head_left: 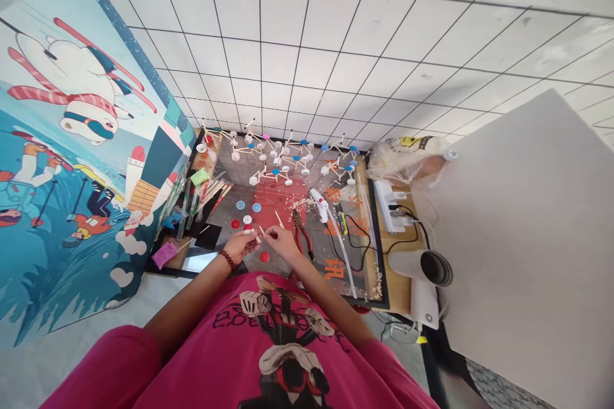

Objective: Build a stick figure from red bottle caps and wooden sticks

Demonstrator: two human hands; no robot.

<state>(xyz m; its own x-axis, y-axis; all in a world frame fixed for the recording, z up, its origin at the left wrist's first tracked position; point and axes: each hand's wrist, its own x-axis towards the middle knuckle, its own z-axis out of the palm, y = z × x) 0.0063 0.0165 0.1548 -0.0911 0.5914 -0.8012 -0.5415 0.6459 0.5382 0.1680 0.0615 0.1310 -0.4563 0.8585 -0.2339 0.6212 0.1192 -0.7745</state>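
Near the front edge of the dark table, my left hand (pixel 240 247) has its fingers closed around a small pale piece. My right hand (pixel 281 241) is beside it, fingers pinched on a thin wooden stick (pixel 262 231). The fingertips of both hands nearly meet. Another short stick (pixel 279 219) lies just beyond my right hand. Blue caps (pixel 257 208), a white cap (pixel 247 220) and red caps (pixel 235 223) lie beyond my left hand, with one more red cap (pixel 264 257) between my wrists. Red-handled pliers (pixel 303 238) rest right of my right hand.
Several small stick-and-cap assemblies (pixel 275 156) stand along the back. A white glue gun (pixel 319 205) with a cable lies right of centre, near wood scraps (pixel 301 203). Sticks and tools (pixel 206 201) lie left; a power strip (pixel 389 206) is right.
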